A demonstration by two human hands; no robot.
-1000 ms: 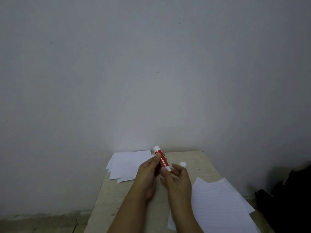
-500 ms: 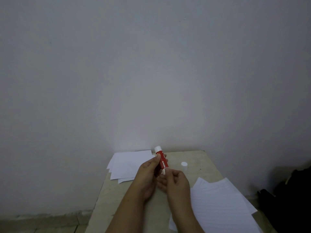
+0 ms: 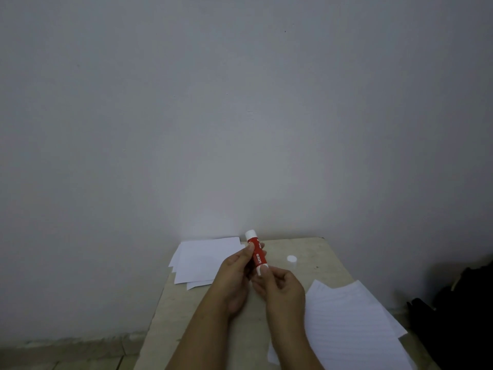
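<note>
A red glue stick (image 3: 256,251) with white ends is held above the small beige table (image 3: 314,252), tilted with its top away from me. My left hand (image 3: 234,273) grips its red barrel between thumb and fingers. My right hand (image 3: 280,285) pinches the white lower end with curled fingers. A small white cap (image 3: 291,259) stands alone on the table, to the right of the hands.
A stack of blank white sheets (image 3: 205,259) lies at the table's far left. Lined white sheets (image 3: 352,327) lie at the near right. A plain grey wall rises right behind the table. A dark object (image 3: 464,311) sits on the floor at right.
My right hand has closed in on the glue stick's lower end and now pinches it. The stick stays in my left hand, hardly moved.
</note>
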